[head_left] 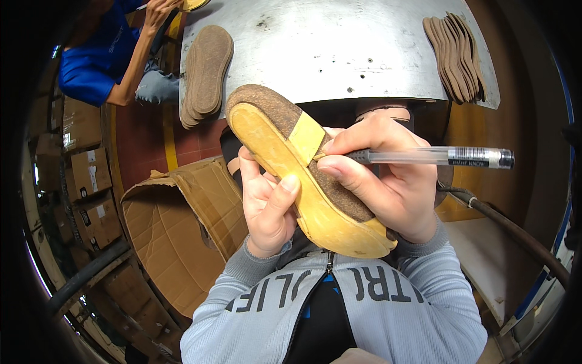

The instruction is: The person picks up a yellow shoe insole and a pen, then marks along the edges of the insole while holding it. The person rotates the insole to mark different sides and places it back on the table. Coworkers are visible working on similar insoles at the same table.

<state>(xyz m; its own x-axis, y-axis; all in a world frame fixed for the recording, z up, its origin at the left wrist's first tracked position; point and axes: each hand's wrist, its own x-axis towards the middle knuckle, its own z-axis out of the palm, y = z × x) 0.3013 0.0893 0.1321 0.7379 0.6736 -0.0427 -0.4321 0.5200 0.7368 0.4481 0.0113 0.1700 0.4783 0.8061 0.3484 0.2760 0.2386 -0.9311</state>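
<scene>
In front of my chest, my left hand [267, 206] grips a yellow sole-shaped template [315, 203] together with a brown, cork-like insole [345, 195]. My left thumb presses on the yellow face, and the other fingers go partly out of sight behind it. A yellow tab [307, 134] crosses the brown surface near the middle. My right hand [394, 182] is closed around a clear-barrelled pen [424, 156] with a dark grip, pinched between thumb and forefinger. The pen's point is at the lower edge of the tab, next to the brown insole; whether it touches is unclear.
A metal-topped table [291, 54] lies ahead, with stacked brown insoles [207, 70] at its left and a fanned row of insoles [454, 57] at its right. An open cardboard box [182, 236] stands left. A co-worker in a blue shirt [97, 54] sits at the far left.
</scene>
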